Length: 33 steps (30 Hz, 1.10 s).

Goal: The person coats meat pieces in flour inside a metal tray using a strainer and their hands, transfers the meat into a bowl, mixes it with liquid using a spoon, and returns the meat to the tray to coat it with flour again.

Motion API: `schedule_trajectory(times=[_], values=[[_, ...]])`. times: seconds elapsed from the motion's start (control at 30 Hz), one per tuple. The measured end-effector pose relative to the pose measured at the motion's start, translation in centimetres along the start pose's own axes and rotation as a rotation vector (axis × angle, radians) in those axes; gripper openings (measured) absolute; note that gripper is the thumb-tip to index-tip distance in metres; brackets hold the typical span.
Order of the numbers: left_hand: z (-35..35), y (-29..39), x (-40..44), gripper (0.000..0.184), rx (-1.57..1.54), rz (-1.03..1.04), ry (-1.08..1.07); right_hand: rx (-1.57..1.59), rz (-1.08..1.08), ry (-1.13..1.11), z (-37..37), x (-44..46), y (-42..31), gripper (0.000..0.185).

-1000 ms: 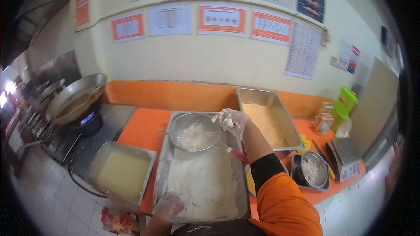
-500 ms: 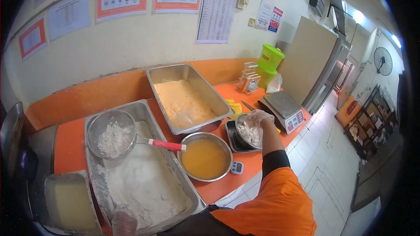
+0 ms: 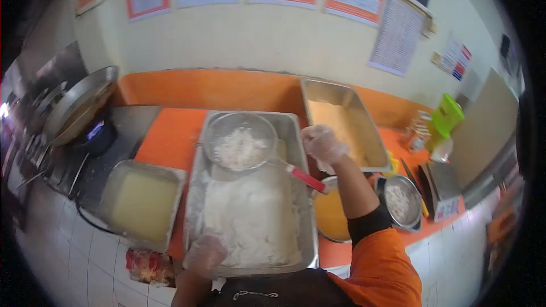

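My right hand [image 3: 325,145], in a clear glove, is closed above the right rim of the flour tray [image 3: 309,224], near the sieve's red handle; what it holds is hidden. The sieve [image 3: 240,141], with white lumpy pieces in it, rests across the tray's back part. White flour [image 3: 253,213] fills the area in front of it. My left hand [image 3: 206,254], also gloved, is at the tray's near left corner; its fingers are blurred. A bowl of orange liquid [image 3: 331,213] stands right of the tray, partly behind my right arm.
A deep pan of orange-tinted powder [image 3: 369,136] stands at the back right. Further right are a bowl of white pieces [image 3: 401,202], a knife and a scale [image 3: 443,185]. To the left are a tray of pale yellow liquid [image 3: 143,204] and a wok [image 3: 82,105] over a blue flame.
My right hand has moved left from the bowl of white pieces, where it was half a second ago, to beside the sieve. The view has swung back left. My left hand stays near the tray corner.
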<state>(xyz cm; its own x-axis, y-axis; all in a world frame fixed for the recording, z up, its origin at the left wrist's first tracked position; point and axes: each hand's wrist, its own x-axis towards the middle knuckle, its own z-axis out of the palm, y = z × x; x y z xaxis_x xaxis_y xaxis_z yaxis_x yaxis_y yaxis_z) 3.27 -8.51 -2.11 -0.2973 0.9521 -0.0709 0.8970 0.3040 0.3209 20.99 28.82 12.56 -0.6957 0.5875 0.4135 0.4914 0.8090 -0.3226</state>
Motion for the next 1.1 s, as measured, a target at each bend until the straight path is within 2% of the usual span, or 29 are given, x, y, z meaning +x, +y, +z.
schedule_trajectory(times=[0.1,0.13,0.2,0.3,0.33,0.4,0.47,0.53,0.57,0.63,0.73,0.83,0.93,1.03,1.1], values=[[-0.5,0.0,0.3,0.019,0.236,0.147,-0.113,-0.457,-0.272,-0.446,4.5,5.8,-6.5,0.024],[-1.3,0.5,0.4,0.020,0.266,0.212,-0.146,-0.479,-0.262,-0.515,6.6,7.2,-7.1,0.026],[-2.9,1.7,0.1,0.016,0.204,0.128,-0.095,-0.456,-0.176,-0.592,11.6,8.9,-6.4,0.029],[-3.8,2.2,0.2,0.019,0.010,0.009,-0.089,-0.312,-0.083,-0.547,17.3,10.0,-5.1,0.036],[-3.8,2.1,0.2,0.021,-0.075,-0.027,-0.100,-0.257,-0.077,-0.575,17.7,10.8,-4.7,0.038],[-0.7,0.1,0.5,0.020,-0.022,0.126,-0.114,-0.144,-0.026,-0.747,13.9,12.2,-7.6,0.039],[-0.7,0.2,0.6,0.019,-0.074,0.077,-0.122,-0.078,0.017,-0.848,11.9,13.4,-8.8,0.038],[-4.3,2.5,0.4,0.020,-0.217,-0.175,-0.130,-0.315,-0.282,-0.808,14.2,13.1,-8.3,0.037],[-4.6,2.5,0.7,0.020,-0.192,-0.154,-0.189,-0.431,-0.430,-0.775,15.2,12.8,-8.3,0.037],[-4.8,2.6,1.3,0.020,-0.143,-0.110,-0.301,-0.352,-0.333,-0.773,14.1,11.1,-11.5,0.035],[-3.9,1.5,-0.6,0.020,-0.224,0.125,0.057,-0.290,-0.183,-0.765,15.3,12.3,-10.2,0.032],[-3.6,1.8,0.4,0.021,-0.204,-0.101,-0.126,-0.558,-0.255,-0.742,14.6,14.8,-7.9,0.027],[-1.5,0.4,-0.8,0.021,0.129,0.228,0.037,-0.261,-0.144,-0.664,9.3,14.3,-10.8,0.025],[-5.1,2.8,-0.9,0.020,-0.002,0.086,-0.017,-0.596,-0.357,-0.566,10.4,14.4,-11.5,0.027],[-5.6,2.8,-0.8,0.019,-0.027,0.121,-0.028,-0.455,-0.218,-0.656,11.2,14.1,-12.6,0.029]])
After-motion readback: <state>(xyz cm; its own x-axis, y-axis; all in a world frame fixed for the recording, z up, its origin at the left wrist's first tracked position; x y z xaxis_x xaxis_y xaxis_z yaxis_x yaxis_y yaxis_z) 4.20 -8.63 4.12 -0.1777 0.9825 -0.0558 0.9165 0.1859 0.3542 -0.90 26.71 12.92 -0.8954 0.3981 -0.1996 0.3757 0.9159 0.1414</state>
